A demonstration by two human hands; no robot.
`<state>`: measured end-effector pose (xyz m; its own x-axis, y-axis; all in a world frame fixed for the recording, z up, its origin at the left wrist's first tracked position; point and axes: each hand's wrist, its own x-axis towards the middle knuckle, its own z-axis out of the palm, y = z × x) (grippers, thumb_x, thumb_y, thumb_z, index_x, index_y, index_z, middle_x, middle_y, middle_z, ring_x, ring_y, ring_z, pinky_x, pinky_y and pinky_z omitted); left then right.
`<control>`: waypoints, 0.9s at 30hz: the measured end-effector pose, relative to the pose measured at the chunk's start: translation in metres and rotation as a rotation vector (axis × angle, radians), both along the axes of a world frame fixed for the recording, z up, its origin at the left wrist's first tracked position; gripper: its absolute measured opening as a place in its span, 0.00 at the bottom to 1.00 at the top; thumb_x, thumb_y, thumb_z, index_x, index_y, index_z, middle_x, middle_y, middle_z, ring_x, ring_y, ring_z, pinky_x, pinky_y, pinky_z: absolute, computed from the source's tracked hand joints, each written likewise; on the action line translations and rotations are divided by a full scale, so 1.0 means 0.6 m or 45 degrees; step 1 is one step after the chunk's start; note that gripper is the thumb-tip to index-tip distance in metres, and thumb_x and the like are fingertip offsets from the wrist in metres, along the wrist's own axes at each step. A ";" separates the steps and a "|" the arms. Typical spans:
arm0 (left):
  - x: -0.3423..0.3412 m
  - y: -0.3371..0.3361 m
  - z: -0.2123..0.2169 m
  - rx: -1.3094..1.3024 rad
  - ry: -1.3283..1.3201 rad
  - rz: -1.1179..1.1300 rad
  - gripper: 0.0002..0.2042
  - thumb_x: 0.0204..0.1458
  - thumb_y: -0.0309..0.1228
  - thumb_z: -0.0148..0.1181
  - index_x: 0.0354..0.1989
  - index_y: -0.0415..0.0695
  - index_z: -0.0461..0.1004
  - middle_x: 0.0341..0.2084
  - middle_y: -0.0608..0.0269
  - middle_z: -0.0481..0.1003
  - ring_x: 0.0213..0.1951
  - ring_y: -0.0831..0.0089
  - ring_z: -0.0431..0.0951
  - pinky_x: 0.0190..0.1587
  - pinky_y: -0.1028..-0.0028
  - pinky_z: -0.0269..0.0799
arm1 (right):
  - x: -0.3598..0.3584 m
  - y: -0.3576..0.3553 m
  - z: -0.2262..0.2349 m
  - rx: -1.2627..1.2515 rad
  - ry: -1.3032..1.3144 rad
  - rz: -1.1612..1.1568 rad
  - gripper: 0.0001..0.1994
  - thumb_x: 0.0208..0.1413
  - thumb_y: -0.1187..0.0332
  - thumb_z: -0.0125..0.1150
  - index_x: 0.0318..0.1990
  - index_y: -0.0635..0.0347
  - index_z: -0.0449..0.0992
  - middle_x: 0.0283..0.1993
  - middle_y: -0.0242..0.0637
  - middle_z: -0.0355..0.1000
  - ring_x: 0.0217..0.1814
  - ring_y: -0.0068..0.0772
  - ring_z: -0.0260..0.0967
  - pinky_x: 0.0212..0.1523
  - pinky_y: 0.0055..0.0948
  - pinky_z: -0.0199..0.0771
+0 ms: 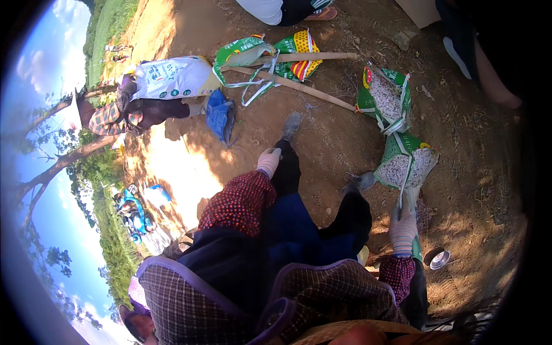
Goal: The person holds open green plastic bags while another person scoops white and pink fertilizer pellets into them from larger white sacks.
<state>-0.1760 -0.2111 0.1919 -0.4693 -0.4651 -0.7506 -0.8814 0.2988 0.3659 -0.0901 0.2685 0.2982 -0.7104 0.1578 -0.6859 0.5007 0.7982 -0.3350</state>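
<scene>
My right hand [403, 227], in a striped glove, is closed on a white strap [405, 184] of a green bag [397, 164]. Pale speckled granules show in that bag's wide mouth. A second green bag [385, 98] with similar granules lies just beyond it, and white straps run between the two. My left hand [268, 161], also gloved, lies on my left leg near the knee and holds nothing; its fingertips are partly hidden. Two wooden poles [313, 56] lie farther off, across more green bags [244, 54] with white straps.
At the left, a person in a plaid shirt [106, 119] is by a large white sack [175, 77]. A blue bag [218, 115] lies on the soil nearby. Other people are at the top edge. A blue motorcycle [133, 215] stands at left; a metal bowl [440, 260] lies right.
</scene>
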 end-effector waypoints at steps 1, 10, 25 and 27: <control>-0.006 -0.045 -0.010 -0.132 -0.007 -0.095 0.17 0.56 0.41 0.56 0.45 0.42 0.78 0.27 0.61 0.79 0.32 0.71 0.78 0.41 0.71 0.72 | -0.023 -0.022 -0.002 -0.085 -0.208 0.080 0.25 0.60 0.61 0.51 0.64 0.54 0.62 0.51 0.61 0.71 0.51 0.62 0.71 0.47 0.52 0.71; -0.272 -0.507 -0.224 -0.712 -0.326 -0.161 0.25 0.46 0.47 0.56 0.47 0.43 0.79 0.44 0.46 0.79 0.50 0.51 0.77 0.55 0.61 0.69 | -0.126 -0.309 -0.082 0.612 -0.099 -0.158 0.28 0.58 0.60 0.57 0.64 0.58 0.62 0.62 0.56 0.63 0.59 0.62 0.65 0.56 0.48 0.68; -0.697 -0.740 -0.458 -0.142 -0.155 -1.029 0.26 0.51 0.47 0.60 0.54 0.45 0.74 0.43 0.48 0.79 0.48 0.55 0.78 0.53 0.65 0.70 | -0.693 -0.950 -0.695 -0.051 -0.335 0.747 0.21 0.55 0.63 0.54 0.55 0.59 0.68 0.56 0.51 0.68 0.55 0.51 0.70 0.56 0.45 0.69; -0.699 -0.705 -0.525 -0.271 -0.264 -1.179 0.29 0.50 0.48 0.61 0.58 0.45 0.70 0.45 0.48 0.78 0.50 0.54 0.77 0.54 0.64 0.70 | -0.692 -0.963 -0.842 0.074 -0.277 0.814 0.23 0.54 0.64 0.56 0.58 0.56 0.65 0.54 0.49 0.69 0.55 0.50 0.71 0.54 0.47 0.70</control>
